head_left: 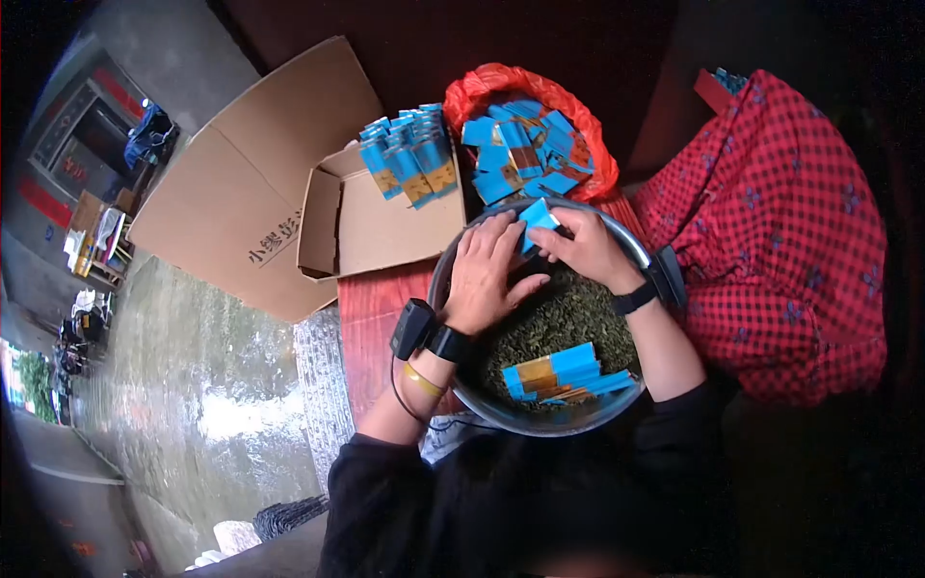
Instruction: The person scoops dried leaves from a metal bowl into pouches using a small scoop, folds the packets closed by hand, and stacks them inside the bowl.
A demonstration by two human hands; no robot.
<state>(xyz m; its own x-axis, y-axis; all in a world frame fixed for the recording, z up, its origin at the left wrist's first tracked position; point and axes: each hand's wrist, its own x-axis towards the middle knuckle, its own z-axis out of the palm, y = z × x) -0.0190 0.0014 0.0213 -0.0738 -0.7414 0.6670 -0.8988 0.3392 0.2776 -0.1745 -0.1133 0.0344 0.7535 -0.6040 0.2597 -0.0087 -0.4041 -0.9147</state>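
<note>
My right hand (590, 252) pinches a blue paper packet (541, 218) between thumb and fingers, above the far side of a metal basin (549, 424). Close against the packet's left side is my left hand (487, 275), back up, its fingers stretched and thumb apart; whether its fingertips touch the packet I cannot tell. Dark green dried leaves, like loose tea (568, 313), fill the basin. On these leaves, at the near side, lies a small pile of flat blue-and-gold packets (568, 371).
Behind the basin, a red plastic bag (602, 159) holds many flat blue packets (525, 154). To its left, filled packets (414, 159) stand in a cardboard box (385, 241) with a raised flap. Red checked cloth (780, 241) drapes on the right. A wet floor (202, 376) lies left.
</note>
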